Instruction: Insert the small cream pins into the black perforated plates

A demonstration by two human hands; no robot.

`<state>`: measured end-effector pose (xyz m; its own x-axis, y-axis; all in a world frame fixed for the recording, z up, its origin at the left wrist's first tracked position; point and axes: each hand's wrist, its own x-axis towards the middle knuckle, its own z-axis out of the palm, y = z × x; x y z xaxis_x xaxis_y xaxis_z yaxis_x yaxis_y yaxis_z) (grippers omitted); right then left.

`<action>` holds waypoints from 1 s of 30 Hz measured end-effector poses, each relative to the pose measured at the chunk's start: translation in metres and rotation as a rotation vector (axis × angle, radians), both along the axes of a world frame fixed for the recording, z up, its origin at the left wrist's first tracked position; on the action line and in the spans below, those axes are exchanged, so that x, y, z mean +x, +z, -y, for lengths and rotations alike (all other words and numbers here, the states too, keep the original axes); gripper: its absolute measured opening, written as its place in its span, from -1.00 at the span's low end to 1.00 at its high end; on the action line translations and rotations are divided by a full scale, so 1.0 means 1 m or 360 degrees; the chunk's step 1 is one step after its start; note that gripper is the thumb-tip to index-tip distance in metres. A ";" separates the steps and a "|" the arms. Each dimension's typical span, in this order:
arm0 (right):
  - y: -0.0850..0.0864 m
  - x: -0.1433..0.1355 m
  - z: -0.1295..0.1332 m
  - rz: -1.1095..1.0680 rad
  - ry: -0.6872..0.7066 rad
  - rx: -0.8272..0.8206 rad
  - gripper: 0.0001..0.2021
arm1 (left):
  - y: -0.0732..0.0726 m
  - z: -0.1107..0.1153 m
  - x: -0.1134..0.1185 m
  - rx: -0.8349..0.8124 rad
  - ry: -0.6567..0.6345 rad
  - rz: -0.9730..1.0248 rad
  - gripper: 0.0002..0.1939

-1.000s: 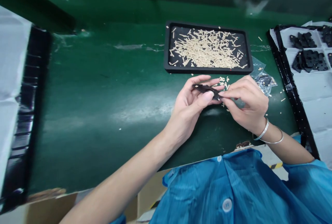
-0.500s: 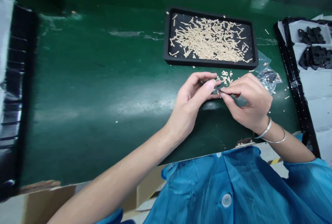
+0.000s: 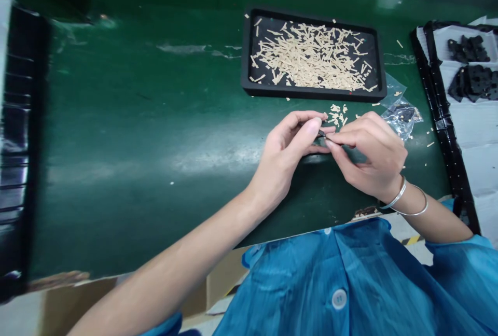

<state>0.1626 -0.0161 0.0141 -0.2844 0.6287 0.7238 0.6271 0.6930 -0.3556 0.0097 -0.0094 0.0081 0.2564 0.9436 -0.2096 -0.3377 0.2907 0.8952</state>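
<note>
Above the glossy dark-green tabletop (image 3: 128,134), a thin black part (image 3: 321,133) nearly slips from sight

One second ago its broad dark surface lay plainly visible across the left palm; now just a narrow dark sliver shows past the left thumb. The bare left hand (image 3: 287,141) has drawn its thumb and forefinger closer together, gripping the part, with other fingers behind it. The whole view has shifted too, so the shallow black rectangular tray (image 3: 311,93), heaped with short cream-coloured strips (image 3: 315,58), appears higher up.

The part lies between both hands, its visible end by the fingertips of the right hand (image 3: 369,152). That hand's thumb and forefinger meet in a pinch at this end; what exactly they nip is too small to tell. Just beyond the hands, scattered cream-coloured scraps (image 3: 336,114) lie on the tabletop near the tray's front wall. A crumpled clear plastic bag (image 3: 402,121) rests beyond the right knuckles, and dark moulded black pieces (image 3: 474,83) sit stacked further right.

Whether the bag or the part carries any lettering cannot be told at this size.
</note>
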 end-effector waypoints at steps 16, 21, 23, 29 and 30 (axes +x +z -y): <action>0.004 -0.001 0.004 0.0030 0.0054 0.0055 -0.83 | 0.004 0.000 0.004 0.0092 -0.0139 -0.0201 -0.73; 0.007 -0.002 0.005 -0.0042 0.0079 0.0044 -0.80 | 0.008 0.004 0.005 0.0176 -0.0233 -0.0264 -0.80; 0.008 -0.001 0.006 -0.0123 0.0072 -0.0023 -0.82 | 0.008 0.005 0.005 0.0191 -0.0265 -0.0301 -0.78; 0.011 0.004 0.005 -0.0622 -0.0031 -0.0658 -0.90 | 0.007 0.005 0.000 0.0368 -0.0081 -0.0480 -0.73; 0.012 0.005 0.004 -0.0745 -0.0048 -0.0823 -0.91 | 0.005 0.005 -0.002 0.0401 -0.0014 -0.0474 -0.76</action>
